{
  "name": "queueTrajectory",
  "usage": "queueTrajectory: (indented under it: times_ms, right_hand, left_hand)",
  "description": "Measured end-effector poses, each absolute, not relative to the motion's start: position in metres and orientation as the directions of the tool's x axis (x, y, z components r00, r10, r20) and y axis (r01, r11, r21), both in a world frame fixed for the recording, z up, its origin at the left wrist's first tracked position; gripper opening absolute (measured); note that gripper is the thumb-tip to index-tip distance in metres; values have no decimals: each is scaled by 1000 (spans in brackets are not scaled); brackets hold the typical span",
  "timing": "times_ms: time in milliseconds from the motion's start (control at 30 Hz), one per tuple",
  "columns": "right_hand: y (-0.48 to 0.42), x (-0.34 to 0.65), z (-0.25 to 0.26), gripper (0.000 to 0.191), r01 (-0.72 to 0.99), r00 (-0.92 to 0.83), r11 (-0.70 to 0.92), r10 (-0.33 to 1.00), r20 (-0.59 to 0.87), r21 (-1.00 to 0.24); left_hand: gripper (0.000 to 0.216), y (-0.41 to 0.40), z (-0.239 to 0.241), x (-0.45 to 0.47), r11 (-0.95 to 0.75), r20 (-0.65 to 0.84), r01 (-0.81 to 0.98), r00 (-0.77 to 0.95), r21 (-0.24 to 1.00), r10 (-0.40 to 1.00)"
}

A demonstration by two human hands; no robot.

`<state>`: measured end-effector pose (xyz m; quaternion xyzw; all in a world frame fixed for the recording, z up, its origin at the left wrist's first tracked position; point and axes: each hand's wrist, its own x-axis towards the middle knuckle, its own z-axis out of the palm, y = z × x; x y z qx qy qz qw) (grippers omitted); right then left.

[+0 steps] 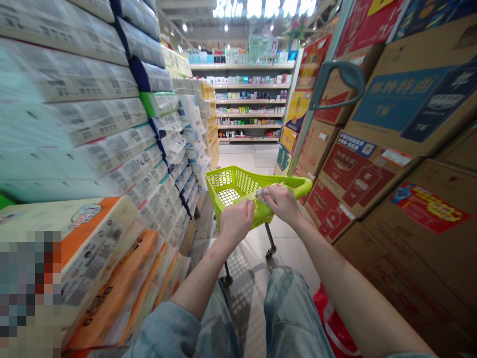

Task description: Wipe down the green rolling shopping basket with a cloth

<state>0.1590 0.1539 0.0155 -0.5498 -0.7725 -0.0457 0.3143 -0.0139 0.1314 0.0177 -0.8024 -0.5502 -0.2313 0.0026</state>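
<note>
Head camera, the only view, looking forward and down a shop aisle. A bright green shopping cart (253, 180) stands just in front of the person, its pierced basket pointing away toward display shelves (251, 86). The person's left hand (238, 219) is closed into a fist at the near rim, apparently gripping the edge. The right hand (281, 201) is curled around a crumpled whitish cloth (264, 194), pressing it to the rim beside the handle. The 2 hands are close together, with the cloth between them.

The step in hand looks like wiping the cart's handle end. The next move would seem to call for a steady left grip and light pressure from the right as the cloth slides along the rim, since the cart stands on casters (271, 252) and could roll.

Hard to make out: the left fingers face away, so I cannot tell whether they pinch a bit of cloth too. The forearms hide part of the cart, and at least 2 wheels are out of sight. A red bag (331, 323) by the right knee is cut off below. The overhead sign (264, 7) is too bright to read, and square blocks blot out the lower left corner.
</note>
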Motion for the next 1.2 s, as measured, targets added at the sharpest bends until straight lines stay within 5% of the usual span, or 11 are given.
queueTrajectory:
  times_ms: [267,633,967,1200]
  right_hand:
    - [155,164,16,26,844,-222,439,808,545,-308]
    - [118,124,1,28,834,-304,522,706,640,-180]
    - [136,109,28,32,948,-306,319,911,275,-4]
    - [114,115,6,30,794,-405,585,713,572,-166]
  left_hand:
    - [57,157,7,-48,-495,327,766,383,410,864]
    - [40,143,4,-38,-414,421,675,166,611,892]
    - [46,142,-9,-32,-468,475,463,109,753,873]
    - [57,152,-13,-34,-324,305,273,111,906,946]
